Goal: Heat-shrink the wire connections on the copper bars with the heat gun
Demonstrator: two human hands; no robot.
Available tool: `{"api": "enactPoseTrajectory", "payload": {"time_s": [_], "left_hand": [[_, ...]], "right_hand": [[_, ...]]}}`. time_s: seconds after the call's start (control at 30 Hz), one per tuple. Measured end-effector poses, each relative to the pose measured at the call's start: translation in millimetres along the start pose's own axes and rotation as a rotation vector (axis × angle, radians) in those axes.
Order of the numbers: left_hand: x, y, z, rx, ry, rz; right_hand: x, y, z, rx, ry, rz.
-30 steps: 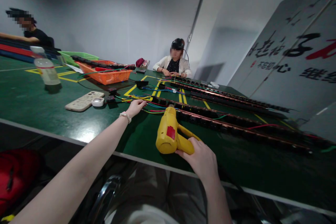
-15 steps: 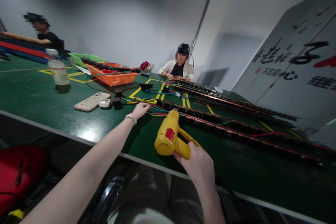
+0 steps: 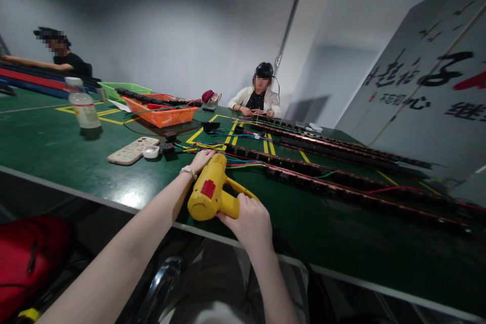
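Observation:
My right hand is wrapped round the handle of a yellow heat gun with a red label. Its nozzle points away from me, close to the fingers of my left hand. Those fingers are pinched on the coloured wires, and the heat gun's body partly hides them. Red, blue, green and yellow strands run right from there to a long black strip with copper bars. Small black connectors lie left of my left hand, at the ends of some wires.
A phone, a small white case and a bottle stand or lie at the left. Behind them are an orange basket and a green basket. More strips lie beyond. A person sits opposite, another far left.
My right hand has carried the heat gun left, so its nozzle is now beside my left hand. My left hand has shifted slightly left.

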State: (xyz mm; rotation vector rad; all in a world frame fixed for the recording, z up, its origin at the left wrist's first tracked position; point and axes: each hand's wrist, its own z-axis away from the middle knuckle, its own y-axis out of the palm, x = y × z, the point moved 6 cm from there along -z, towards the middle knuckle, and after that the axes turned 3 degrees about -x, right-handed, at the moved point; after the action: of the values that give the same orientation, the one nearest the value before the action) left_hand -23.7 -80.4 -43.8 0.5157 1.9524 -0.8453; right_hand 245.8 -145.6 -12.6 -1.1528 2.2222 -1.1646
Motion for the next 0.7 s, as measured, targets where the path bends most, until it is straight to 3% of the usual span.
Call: {"api": "enactPoseTrajectory", "payload": {"time_s": [0.4, 0.7], "left_hand": [[-3, -0.7, 3, 0.018, -0.009, -0.024], [-1, 2.3, -1, 0.052, 0.048, -0.070]], "right_hand": [[-2, -2, 2, -0.064, -0.050, -0.052], [-36, -11, 9, 0.011, 0.029, -0.029]]}}
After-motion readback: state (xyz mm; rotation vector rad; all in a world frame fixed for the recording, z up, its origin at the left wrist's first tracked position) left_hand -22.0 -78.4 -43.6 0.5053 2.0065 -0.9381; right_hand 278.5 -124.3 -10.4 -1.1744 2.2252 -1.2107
